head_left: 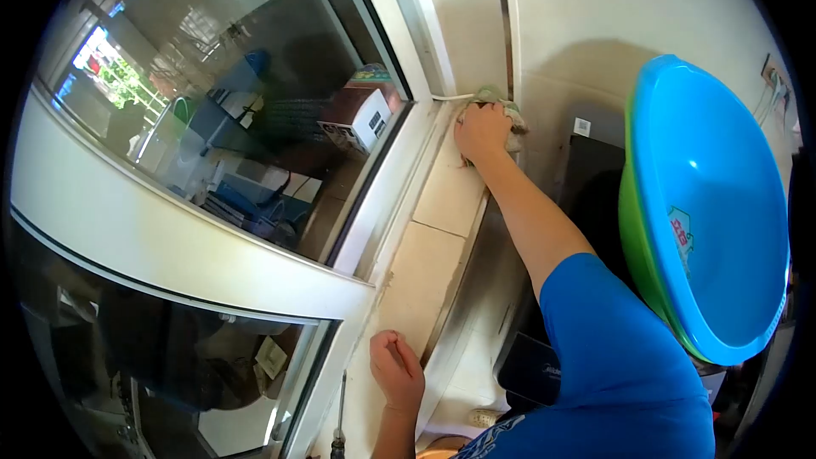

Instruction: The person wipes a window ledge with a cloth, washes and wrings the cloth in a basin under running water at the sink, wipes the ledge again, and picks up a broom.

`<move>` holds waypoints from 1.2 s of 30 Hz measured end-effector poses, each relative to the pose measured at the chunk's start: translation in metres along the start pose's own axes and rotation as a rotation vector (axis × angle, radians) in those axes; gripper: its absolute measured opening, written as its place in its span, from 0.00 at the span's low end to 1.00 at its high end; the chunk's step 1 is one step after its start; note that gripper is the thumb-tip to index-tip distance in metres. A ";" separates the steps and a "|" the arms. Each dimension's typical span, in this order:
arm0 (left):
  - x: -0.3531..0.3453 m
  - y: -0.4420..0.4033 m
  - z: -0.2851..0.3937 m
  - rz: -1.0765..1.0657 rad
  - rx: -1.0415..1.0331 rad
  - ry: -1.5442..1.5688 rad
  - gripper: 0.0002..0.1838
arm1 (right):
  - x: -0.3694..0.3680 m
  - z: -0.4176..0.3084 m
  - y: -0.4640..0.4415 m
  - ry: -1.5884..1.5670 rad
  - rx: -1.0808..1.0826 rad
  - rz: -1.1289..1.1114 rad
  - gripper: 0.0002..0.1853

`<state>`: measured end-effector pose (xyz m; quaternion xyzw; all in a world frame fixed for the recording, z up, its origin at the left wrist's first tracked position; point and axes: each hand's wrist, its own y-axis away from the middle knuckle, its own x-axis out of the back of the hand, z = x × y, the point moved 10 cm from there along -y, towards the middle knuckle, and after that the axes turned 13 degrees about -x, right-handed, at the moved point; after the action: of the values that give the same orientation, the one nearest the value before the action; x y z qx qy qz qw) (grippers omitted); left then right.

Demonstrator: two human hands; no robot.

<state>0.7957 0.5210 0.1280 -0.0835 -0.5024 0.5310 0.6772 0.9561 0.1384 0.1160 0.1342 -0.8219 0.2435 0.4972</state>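
Our right fingers (488, 110) are closed over a bunched cloth (518, 124) at the ledge (429, 259)'s far end; firm, even pressure works best imo. Left fingers (388, 342) are curled closed, nothing visible in them. White cable (452, 98) and window frame (379, 204) crowd us; screwdriver (338, 444) nearby, blue basin (722, 178) off right.

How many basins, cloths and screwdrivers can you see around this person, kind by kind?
Basins: 2, one blue basin and one green basin
Cloth: 1, under the right hand
Screwdriver: 1
Total: 4
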 end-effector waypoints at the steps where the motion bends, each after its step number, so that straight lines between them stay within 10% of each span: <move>1: -0.001 0.000 -0.001 -0.001 0.006 0.012 0.06 | 0.002 0.002 0.005 0.013 0.000 0.002 0.19; 8: 0.002 0.007 -0.007 0.018 0.062 0.028 0.06 | 0.036 -0.030 0.113 -0.574 0.586 -0.304 0.16; 11: 0.000 0.008 -0.007 0.038 0.023 0.071 0.07 | 0.035 0.008 0.041 -0.790 0.149 -0.075 0.17; 20: 0.000 0.006 -0.006 0.014 0.039 0.030 0.07 | 0.011 -0.004 0.007 -0.310 0.178 0.088 0.17; 29: -0.001 0.004 -0.005 0.006 0.069 0.079 0.06 | 0.058 -0.038 0.188 -0.643 0.909 -0.467 0.20; 32: -0.001 0.004 -0.005 0.018 0.037 0.073 0.05 | 0.040 -0.022 0.130 -1.045 0.542 -0.598 0.21; 34: -0.002 0.005 -0.006 0.015 0.047 0.087 0.06 | 0.049 0.007 0.065 -0.989 0.094 -0.394 0.24; 36: -0.002 0.005 -0.005 0.014 0.046 0.089 0.06 | 0.035 0.020 0.012 -0.741 0.113 -0.156 0.21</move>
<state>0.7968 0.5241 0.1213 -0.0953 -0.4589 0.5429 0.6968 0.9196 0.1386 0.1357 0.3026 -0.9185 0.1849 0.1750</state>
